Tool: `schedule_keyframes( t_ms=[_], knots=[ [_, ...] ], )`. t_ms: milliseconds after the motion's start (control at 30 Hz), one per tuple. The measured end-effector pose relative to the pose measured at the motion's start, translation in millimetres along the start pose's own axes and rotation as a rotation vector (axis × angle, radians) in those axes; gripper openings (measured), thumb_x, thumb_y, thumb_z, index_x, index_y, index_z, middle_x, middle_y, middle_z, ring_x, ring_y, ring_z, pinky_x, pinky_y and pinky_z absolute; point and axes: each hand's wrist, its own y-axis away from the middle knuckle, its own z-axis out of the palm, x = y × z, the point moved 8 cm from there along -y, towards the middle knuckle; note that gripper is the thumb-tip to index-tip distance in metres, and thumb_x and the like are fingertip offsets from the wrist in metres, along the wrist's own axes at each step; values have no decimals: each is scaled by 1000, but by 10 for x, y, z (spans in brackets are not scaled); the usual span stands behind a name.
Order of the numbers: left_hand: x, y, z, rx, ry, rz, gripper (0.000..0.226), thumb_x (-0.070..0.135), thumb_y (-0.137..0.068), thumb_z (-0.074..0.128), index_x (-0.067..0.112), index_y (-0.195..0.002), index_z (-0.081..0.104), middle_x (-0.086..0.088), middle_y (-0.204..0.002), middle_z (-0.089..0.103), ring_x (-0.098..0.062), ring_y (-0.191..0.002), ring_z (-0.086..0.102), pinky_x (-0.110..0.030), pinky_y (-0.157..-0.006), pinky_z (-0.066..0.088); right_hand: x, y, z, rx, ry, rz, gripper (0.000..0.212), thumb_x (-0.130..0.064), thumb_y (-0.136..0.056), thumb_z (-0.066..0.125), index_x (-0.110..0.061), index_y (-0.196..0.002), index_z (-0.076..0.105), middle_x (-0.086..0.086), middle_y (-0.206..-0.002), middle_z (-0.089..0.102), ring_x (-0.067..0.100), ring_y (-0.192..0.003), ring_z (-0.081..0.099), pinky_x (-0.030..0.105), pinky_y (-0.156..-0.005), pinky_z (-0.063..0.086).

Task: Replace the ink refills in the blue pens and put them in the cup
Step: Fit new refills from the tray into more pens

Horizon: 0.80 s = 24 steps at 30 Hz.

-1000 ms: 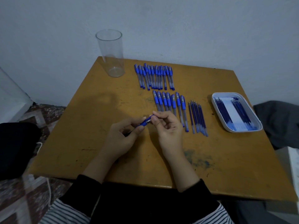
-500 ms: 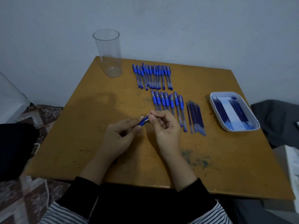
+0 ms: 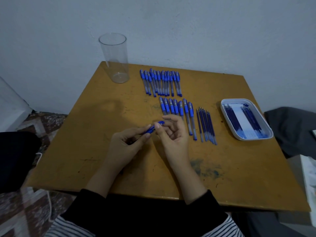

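A scuffed mustard-yellow worktop stands against a pale wall, with patterned floor left of the hands. The left hand grips a blue pen by its barrel above the worktop; the right hand pinches its far end, other fingers loosely spread. Beyond the hands lie 2 rows of blue pens, with a clear cup upright far beyond the left hand. Loose refills lie just right of the right hand, a white tray farther right. A blue ink stain marks the worktop beside the right forearm.

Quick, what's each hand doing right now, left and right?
Left hand: grips the blue pen by its barrel.
Right hand: pinches that pen's upper end between thumb and forefinger.
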Motion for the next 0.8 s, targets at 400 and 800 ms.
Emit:
schedule_keyframes(
  t_ms=[400,800],
  knots=[
    [-10,-11,7,-33,-11,-41,24,28,-89,75,41,-109,75,4,-93,68,-12,-56,47,-17,-56,41,-2,-21,-2,19,-33,-43,20,6,-87,66,-12,-86,59,-6,-82,67,11,-82,67,23,-77,57],
    [-70,-39,38,-24,30,-4,36,12,-89,69,43,-106,75,14,-79,62,-4,-52,35,-13,-50,30,45,-38,-6,25,6,-24,19,10,-89,62,-6,-83,54,0,-86,60,-1,-83,63,18,-77,54]
  ],
)
